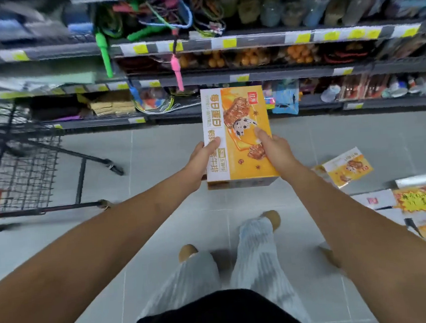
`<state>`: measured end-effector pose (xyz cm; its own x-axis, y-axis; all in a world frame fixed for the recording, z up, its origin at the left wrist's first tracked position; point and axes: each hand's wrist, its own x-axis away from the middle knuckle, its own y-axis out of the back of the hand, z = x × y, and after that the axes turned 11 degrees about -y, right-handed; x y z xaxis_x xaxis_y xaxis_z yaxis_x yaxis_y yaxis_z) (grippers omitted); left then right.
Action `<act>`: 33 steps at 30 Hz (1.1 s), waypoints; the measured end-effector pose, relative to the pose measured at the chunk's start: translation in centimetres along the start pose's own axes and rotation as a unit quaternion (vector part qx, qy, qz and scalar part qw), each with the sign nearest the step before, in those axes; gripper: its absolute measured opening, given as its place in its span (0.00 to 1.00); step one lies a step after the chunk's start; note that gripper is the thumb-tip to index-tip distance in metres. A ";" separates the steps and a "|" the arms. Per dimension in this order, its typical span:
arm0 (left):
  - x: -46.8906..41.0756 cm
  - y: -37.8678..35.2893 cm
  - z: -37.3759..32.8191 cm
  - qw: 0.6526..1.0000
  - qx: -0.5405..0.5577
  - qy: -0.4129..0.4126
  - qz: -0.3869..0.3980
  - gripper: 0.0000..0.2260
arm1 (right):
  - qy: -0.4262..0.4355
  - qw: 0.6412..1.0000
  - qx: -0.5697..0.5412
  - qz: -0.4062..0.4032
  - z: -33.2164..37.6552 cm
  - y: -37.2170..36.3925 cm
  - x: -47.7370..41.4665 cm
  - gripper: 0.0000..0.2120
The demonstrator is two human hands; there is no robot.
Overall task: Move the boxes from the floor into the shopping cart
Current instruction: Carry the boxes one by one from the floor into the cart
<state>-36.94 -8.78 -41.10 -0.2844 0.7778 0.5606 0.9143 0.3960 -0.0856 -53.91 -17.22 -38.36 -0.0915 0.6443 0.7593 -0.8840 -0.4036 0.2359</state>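
I hold an orange and white snack box [236,113] in the air in front of me with both hands. My left hand [201,159] grips its left edge, thumb on the white front strip. My right hand [274,148] grips its right edge, thumb on the orange face. The black wire shopping cart [23,161] stands at the left, about an arm's length from the box. Another box of the same kind [347,166] lies on the floor at the right. Several more boxes [424,206] lie at the right edge.
Store shelves [223,43] with yellow price tags run across the far side, hung with skipping ropes and packed goods. Grey floor tiles [155,153] lie between the cart and the boxes. My feet and striped trousers [257,247] show below the box.
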 end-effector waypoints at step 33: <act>12.4 58.4 -8.9 0.837 0.241 -0.089 -0.483 0.10 | 0.160 0.875 0.324 0.324 22.7 -66.4 10.8 0.52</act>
<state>15.51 19.66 -31.77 -0.9014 0.0253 0.4323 0.0237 0.9997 -0.0093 14.23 1.81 -32.08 -0.6917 0.2512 0.6771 -0.1641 -0.9677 0.1913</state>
